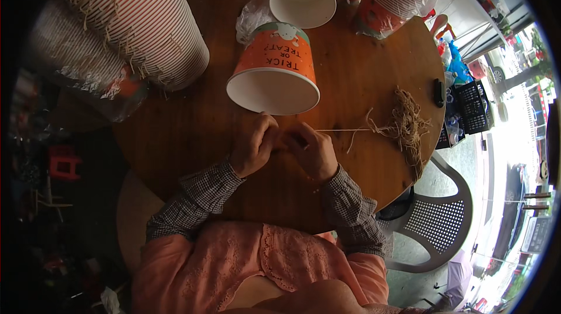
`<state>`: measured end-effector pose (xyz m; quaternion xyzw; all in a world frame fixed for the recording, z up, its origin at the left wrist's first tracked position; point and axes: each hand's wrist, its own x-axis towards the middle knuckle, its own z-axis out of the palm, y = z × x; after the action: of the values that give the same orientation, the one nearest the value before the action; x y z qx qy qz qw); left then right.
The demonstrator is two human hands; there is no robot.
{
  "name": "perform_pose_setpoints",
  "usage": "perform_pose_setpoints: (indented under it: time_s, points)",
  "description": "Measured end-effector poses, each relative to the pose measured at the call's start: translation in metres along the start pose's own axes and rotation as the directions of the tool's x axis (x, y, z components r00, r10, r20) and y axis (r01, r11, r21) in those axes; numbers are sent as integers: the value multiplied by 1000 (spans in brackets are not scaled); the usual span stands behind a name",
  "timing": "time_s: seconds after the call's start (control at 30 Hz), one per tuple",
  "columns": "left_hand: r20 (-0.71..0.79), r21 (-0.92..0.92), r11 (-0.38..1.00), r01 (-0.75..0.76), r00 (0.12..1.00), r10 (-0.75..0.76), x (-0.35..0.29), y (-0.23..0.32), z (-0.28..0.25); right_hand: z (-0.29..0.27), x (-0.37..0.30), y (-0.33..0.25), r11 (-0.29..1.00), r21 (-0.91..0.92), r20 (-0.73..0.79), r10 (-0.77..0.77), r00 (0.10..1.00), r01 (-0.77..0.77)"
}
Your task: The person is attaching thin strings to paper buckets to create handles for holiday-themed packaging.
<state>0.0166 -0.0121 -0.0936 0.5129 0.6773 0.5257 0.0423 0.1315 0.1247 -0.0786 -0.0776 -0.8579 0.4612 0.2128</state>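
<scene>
Lying on its side just beyond my hands, the orange printed paper bucket (272, 51) turns its open white mouth toward me, its long axis running away across the wooden desk (359, 80) to the narrower base. My left hand (255, 145) is the nearer, its fingertips just beside or touching the lower rim; the view does not settle which. My right hand (318, 151) sits a little lower and to the right. A pale twine strand (345, 130) stretches nearly straight from the right hand to the loose twine tangle (409, 120) near the desk's right edge. The right fingers are bent and appear closed on this strand; the left fingers are curled in, but I cannot tell what, if anything, they pinch. A second paper bucket (302, 4) stands open beyond the first.
</scene>
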Motion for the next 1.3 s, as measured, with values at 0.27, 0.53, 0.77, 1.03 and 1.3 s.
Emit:
perform_pose_setpoints:
  time_s: [0.27,0.53,0.77,1.03,1.3]
  points:
    - [-8,-234,959,160,986,-166,-4,-5,2,-4,4,-5,997,-30,-32,-70,997,69]
    - [-70,-58,998,8,998,-12,-1,-7,1,-1,3,1,990,-110,-91,-95,991,85]
    - [-73,-45,999,-10,997,7,1,-1,2,2,1,7,994,-76,-95,-86,992,79]
    - [-36,9,1000,-11,999,12,-4,-12,0,-3,2,1,991,-84,-37,-103,994,100]
    - [-20,9,999,-52,998,52,-1,-10,2,-3,2,14,980,-104,-28,-175,984,171]
